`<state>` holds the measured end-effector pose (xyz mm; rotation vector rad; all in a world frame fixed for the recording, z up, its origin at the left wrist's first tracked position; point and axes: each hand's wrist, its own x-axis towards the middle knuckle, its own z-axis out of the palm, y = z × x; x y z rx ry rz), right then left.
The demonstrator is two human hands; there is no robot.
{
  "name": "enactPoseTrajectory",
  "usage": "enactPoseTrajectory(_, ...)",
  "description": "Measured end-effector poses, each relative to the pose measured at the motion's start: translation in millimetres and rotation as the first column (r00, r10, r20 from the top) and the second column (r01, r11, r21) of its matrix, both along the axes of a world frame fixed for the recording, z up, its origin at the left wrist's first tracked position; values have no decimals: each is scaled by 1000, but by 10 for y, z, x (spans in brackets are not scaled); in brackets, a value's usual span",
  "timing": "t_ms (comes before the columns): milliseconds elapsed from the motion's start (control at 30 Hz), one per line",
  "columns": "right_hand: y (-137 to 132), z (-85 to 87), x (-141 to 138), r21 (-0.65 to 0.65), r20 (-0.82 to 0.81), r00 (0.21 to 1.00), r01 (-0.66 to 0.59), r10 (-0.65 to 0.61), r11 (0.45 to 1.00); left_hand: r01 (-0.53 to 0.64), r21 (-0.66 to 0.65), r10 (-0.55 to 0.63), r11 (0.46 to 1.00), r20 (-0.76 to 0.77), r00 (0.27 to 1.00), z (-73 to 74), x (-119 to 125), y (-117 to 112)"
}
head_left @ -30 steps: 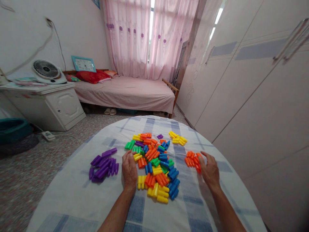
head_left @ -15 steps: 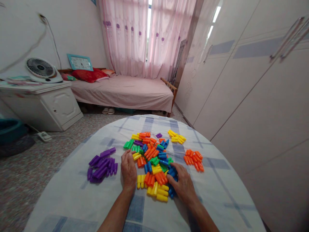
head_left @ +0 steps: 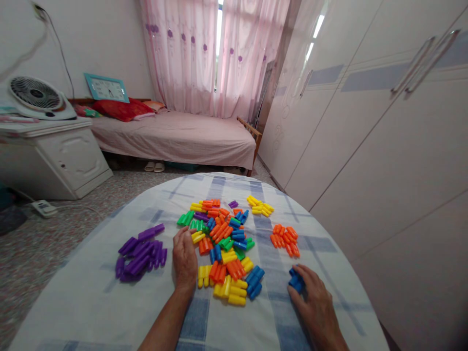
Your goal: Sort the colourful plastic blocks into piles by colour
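A mixed heap of plastic toy pieces shaped like joined tubes lies mid-table, with orange pieces [head_left: 221, 229], green pieces [head_left: 186, 218] and yellow pieces [head_left: 230, 290] among them. My left hand [head_left: 185, 258] rests along the heap's left side, its fingertips by a yellow piece [head_left: 198, 237]; I see nothing held in it. At the right, my right hand [head_left: 316, 300] has thumb and fingers closed around blue pieces [head_left: 296, 280], low over the cloth. Other blue pieces [head_left: 255, 282] stay at the heap's lower right edge.
A purple pile [head_left: 141, 256] sits to the left. Separate groups of orange pieces [head_left: 285, 240] and yellow pieces [head_left: 260, 206] lie right and far right of the heap. The round table [head_left: 146, 312] wears a checked cloth. Beyond are a bed [head_left: 175, 136] and a wardrobe [head_left: 365, 161].
My right hand has moved right, away from the heap, carrying blue pieces with it. My left hand has stayed by the heap. The view has turned slightly right.
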<state>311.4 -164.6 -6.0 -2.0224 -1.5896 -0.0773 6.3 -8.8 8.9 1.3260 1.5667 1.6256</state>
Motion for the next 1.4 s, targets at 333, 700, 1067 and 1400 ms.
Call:
enactPoseTrajectory(333,73,216,-448,53,196,966,-183,169,982,-14,-14,14,1000,5,1000,40,15,-7)
enactPoseTrajectory(700,197,113,-928,12,155,940,-310,304,951,-26,-7,26,1000,-15,1000,25,11,13)
enactPoseTrajectory(1067,113,298,-621,30,269,945,-200,184,979,-26,16,26,1000,10,1000,-41,6,27)
enactPoseTrajectory(1400,72,171,-322,-106,209,977,-23,44,994,1,17,-1,1000,-5,1000,-34,-6,16)
